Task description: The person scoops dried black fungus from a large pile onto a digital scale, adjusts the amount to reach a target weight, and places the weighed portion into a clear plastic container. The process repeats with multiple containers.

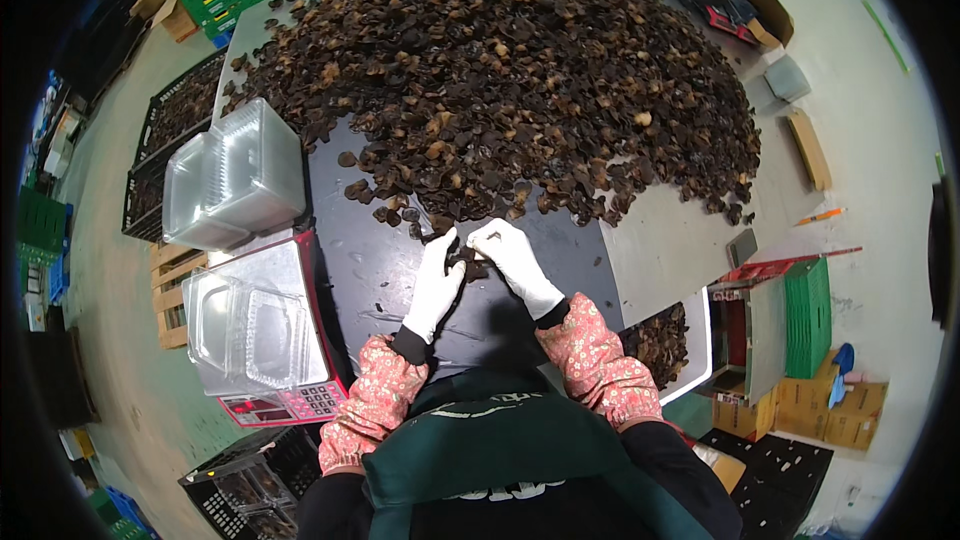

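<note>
My left hand (433,286), in a white glove, has its thumb and fingers around dark wood ear mushroom pieces (474,268). Close beside it, my right hand (517,261), gloved the same way, pinches at the upper edge of the same pieces. Its fingertips partly cover what they grip. Both hands are over a dark sheet (559,240) on the table, at the near edge of a broad heap of wood ear mushrooms (487,82). A few loose mushrooms (390,214) lie just beyond my left fingertips.
To the left, an open clear plastic clamshell (247,334) rests on a red digital scale (319,401). Stacked clear containers (255,172) stand behind it. A white tub (699,345) of mushrooms is at the right. Black crates (142,195) flank the table's left side.
</note>
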